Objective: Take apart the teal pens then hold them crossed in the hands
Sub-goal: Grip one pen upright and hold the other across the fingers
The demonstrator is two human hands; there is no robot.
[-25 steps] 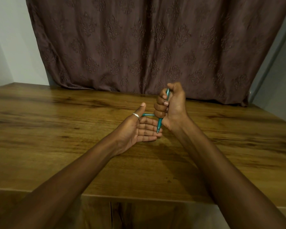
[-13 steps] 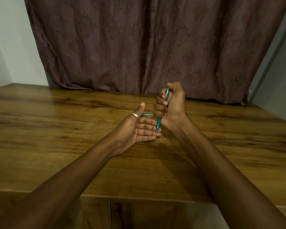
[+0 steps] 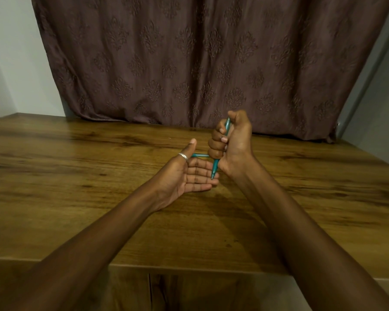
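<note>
Two slim teal plastic pens are in view, and they already sit roughly at right angles to each other. The curled fingers (image 3: 215, 145) of the right hand (image 3: 234, 142) are clenched round the first teal pen (image 3: 215, 167). It stands nearly upright, with its writing tip pointing down just above the left fingertips and its top end showing beside the right thumb. The fingers (image 3: 198, 178) of the left hand (image 3: 177, 178) lie straight and released, palm turned inward, thumb raised with a silver ring (image 3: 182, 156) on it. The second teal pen (image 3: 200, 155) runs level from behind that thumb to the right knuckles. I cannot tell which hand bears it, since both its ends are hidden. I judge the taking apart done, as the pens are separate, and the cross looks nearly formed above the brown wooden table (image 3: 76, 180). What I think remains is for the left hand to close on the second teal pen, so that each hand holds one. A patterned brown curtain (image 3: 189, 63) hangs behind
</note>
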